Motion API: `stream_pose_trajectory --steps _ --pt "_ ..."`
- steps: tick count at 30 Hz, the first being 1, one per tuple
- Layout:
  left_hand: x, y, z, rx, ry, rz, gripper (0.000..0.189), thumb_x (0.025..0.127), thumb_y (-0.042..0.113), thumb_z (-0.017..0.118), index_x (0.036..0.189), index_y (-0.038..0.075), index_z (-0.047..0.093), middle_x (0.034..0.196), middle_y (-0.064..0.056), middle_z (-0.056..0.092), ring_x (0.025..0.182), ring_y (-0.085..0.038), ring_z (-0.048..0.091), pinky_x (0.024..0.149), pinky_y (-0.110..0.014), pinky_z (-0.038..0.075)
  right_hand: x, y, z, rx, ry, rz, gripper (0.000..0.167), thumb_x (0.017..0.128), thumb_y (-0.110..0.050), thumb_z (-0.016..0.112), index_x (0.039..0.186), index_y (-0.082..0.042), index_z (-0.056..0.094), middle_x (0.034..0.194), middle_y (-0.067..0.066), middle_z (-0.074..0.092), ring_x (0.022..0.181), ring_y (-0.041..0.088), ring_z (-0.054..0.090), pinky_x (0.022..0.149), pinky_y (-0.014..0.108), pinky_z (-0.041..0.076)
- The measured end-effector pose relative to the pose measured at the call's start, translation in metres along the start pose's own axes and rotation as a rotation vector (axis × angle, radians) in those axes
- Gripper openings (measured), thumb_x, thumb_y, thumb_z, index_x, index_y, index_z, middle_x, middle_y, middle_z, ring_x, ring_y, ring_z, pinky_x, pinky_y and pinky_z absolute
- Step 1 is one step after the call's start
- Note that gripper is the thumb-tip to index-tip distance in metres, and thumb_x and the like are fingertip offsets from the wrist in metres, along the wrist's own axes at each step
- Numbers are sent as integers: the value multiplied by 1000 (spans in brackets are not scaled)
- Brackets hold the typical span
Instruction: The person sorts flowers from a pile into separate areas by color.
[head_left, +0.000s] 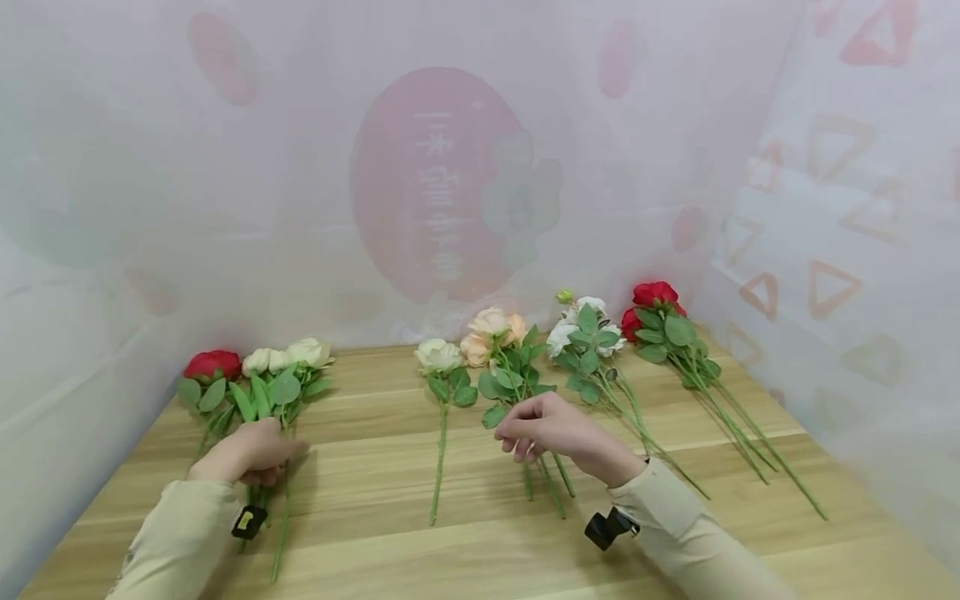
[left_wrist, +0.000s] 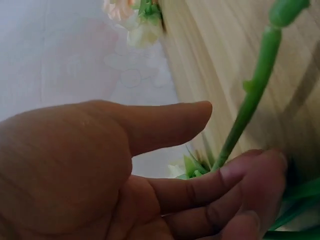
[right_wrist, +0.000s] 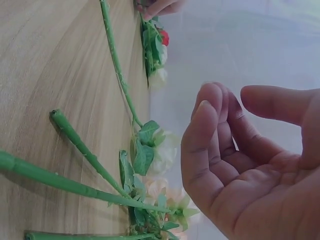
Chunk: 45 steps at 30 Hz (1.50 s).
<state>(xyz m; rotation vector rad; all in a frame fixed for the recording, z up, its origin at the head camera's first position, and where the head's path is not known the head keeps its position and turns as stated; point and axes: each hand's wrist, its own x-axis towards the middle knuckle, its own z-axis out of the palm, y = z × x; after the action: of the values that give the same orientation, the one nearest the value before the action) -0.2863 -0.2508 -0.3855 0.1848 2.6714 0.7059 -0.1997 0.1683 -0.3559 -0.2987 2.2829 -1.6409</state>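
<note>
flower stems on a wooden worktop [head_left: 360, 550], blooms toward the back wall [head_left: 300, 208]. the left grip [head_left: 258, 450] lies over the stems of the cream flowers [head_left: 307, 352], beside a red flower [head_left: 213, 364]; its thumb is well apart from loosely bent fingers, which cross in front of a green stem [left_wrist: 255, 92] in the left wrist view — whether they touch it cannot be told. the right grip [head_left: 555, 429] hangs above the peach flowers' stems, thumb and fingers apart, nothing between them. the peach flowers [head_left: 491, 323] lie between a single cream flower [head_left: 438, 356] and the white flowers [head_left: 562, 337].

handling: the flowers look artificial, so probably light. the stems appear stiff, perhaps bendable under force, and thin enough to roll between smooth fingertips; small nubs along them may help against slipping. petals and leaves seem soft and easily crushed or snagged on a neighbour. the best hold is likely the bare stem below the leaves — a light pinch of thumb and forefinger, clear of the blooms.
</note>
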Motion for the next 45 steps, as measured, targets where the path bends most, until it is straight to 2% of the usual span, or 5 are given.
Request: stream_pose_trajectory --steps 14,18,31,37,45 --pt "3 -1 4 20 -6 19 25 94 17 63 84 -3 52 55 -7 56 47 -15 55 47 -28 45 1 -2 2 -14 14 -7 20 97 -22 64 98 -4 74 86 12 67 76 30 65 71 45 55" --pt "1 1 3 46 -14 32 26 97 14 57 74 0 56 52 -5 55 45 -13 53 46 -28 45 2 0 3 -20 13 -1 20 97 -21 64 97 -4 74 86 12 67 75 28 66 73 46 55" --pt "-5 11 -6 56 100 161 43 99 17 54 58 6 62 49 -1 51 43 -11 43 48 -30 41 3 1 3 -22 6 -5 19 97 -20 65 97 -3 73 86 12 67 77 32 66 70 44 55" --pt "-12 21 -8 74 114 193 45 100 20 54 58 9 62 47 1 49 44 -12 43 51 -32 40 3 1 5 -10 -11 3 19 96 -20 66 96 -3 73 85 12 67 74 26 65 71 46 55" --pt "-24 39 -8 51 191 295 45 102 21 53 57 12 55 50 1 52 44 -14 43 51 -32 37 4 4 6 -28 -27 -18 17 94 -20 68 93 -3 73 81 11 66 67 20 61 66 41 54"
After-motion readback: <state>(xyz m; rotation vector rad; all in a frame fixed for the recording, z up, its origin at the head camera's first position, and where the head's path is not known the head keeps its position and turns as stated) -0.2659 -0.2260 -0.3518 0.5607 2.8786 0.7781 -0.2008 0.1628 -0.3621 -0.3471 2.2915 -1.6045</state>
